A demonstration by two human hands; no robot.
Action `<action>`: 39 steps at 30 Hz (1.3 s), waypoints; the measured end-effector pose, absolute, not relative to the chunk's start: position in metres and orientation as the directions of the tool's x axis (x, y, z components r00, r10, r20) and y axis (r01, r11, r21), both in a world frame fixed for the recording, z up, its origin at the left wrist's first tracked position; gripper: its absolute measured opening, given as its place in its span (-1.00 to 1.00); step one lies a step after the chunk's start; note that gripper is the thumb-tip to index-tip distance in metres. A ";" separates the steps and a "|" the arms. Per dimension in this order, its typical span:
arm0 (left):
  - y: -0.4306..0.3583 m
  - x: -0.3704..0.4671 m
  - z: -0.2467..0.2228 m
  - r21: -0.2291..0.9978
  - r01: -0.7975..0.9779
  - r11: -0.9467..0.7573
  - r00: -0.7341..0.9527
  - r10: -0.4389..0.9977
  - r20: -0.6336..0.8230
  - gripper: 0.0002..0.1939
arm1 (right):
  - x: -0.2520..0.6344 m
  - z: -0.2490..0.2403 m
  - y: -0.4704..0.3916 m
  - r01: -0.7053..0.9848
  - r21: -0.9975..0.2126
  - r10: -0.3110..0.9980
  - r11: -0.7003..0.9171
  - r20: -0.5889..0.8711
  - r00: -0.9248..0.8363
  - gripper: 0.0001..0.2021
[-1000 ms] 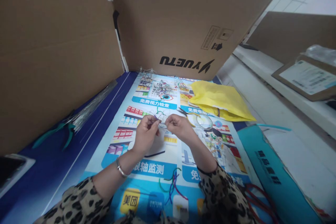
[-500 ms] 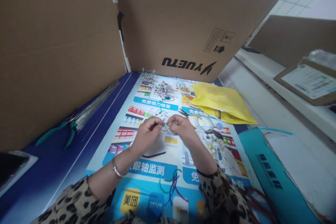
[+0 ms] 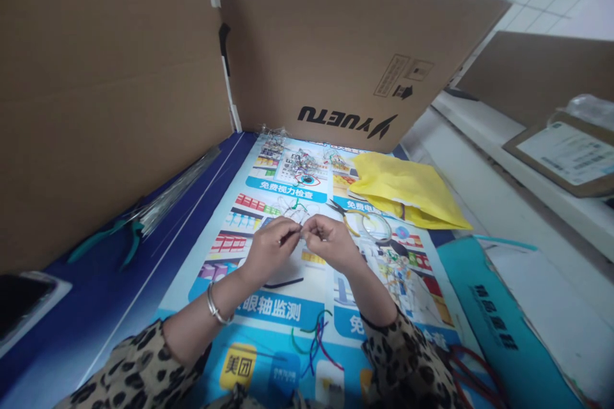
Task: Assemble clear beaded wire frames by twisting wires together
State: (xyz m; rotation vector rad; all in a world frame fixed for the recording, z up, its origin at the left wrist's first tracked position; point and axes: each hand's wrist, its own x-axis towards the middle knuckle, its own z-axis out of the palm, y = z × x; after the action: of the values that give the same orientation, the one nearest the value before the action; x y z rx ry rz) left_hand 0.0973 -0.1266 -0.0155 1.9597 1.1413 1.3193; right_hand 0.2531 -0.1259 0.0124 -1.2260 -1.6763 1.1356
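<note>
My left hand (image 3: 278, 243) and my right hand (image 3: 329, 239) meet over the printed sheet (image 3: 283, 268), thumbs and forefingers pinched with the fingertips almost touching. Between them is a piece of thin wire, mostly hidden by the fingers. Just beyond the fingertips lie pale bent wires with a green bit (image 3: 298, 206). To the right of my right hand are pliers with yellow handles (image 3: 352, 220) and a roll of clear tape or wire (image 3: 377, 227). Coloured wire pieces (image 3: 316, 342) in green, blue and red lie between my forearms.
Tangled wire pieces (image 3: 302, 163) lie at the back, beside a yellow pouch (image 3: 407, 188). At left are teal-handled pliers (image 3: 132, 243), a bundle of straight wires (image 3: 180, 188) and a phone (image 3: 29, 307). Cardboard panels (image 3: 345, 45) stand behind; a teal box (image 3: 499, 313) is at right.
My hands have dropped slightly and turned, and the fingertips have come closer together. The wire loop seen between them before is now mostly covered. The view has shifted slightly.
</note>
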 end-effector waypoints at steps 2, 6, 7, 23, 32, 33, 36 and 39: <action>-0.126 0.094 -0.018 0.730 0.364 -0.579 0.199 0.814 0.546 -0.88 | 0.255 0.013 -0.126 0.320 -0.932 0.960 0.169 0.082 -0.267 -0.94; -0.122 0.087 -0.020 0.661 0.378 -0.648 0.258 0.760 0.597 -0.83 | 0.258 0.011 -0.123 0.367 -0.904 0.969 0.218 0.157 -0.191 -0.86; -0.122 0.086 -0.020 0.647 0.382 -0.659 0.273 0.750 0.603 -0.82 | 0.258 0.010 -0.122 0.403 -0.877 0.962 0.261 0.201 -0.186 -0.83; -0.123 0.089 0.002 0.997 0.046 -0.064 0.122 0.991 0.058 -0.92 | 0.251 0.005 -0.125 0.556 -0.653 0.856 0.515 0.428 -0.290 -0.91; -0.122 0.086 0.004 0.947 0.241 -0.213 0.148 0.972 0.181 -0.97 | 0.251 0.007 -0.125 0.505 -0.671 0.840 0.542 0.447 -0.308 -0.92; -0.122 0.085 0.005 0.907 0.317 -0.276 0.168 0.958 0.233 -0.96 | 0.251 0.006 -0.124 0.490 -0.682 0.839 0.543 0.460 -0.290 -0.92; -0.123 0.082 0.006 0.742 0.454 -0.493 0.266 0.870 0.415 -0.90 | 0.250 0.001 -0.125 0.468 -0.700 0.842 0.540 0.462 -0.280 -0.75; -0.121 0.080 0.008 0.554 0.491 -0.673 0.377 0.737 0.561 -0.88 | 0.249 -0.004 -0.125 0.500 -0.698 0.859 0.512 0.405 -0.314 -0.61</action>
State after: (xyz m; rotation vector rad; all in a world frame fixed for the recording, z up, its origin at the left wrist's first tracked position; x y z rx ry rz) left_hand 0.0795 -0.1207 0.0076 2.3457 1.0810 1.1858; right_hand 0.2492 -0.1248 -0.0045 -1.1109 -1.9760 0.5852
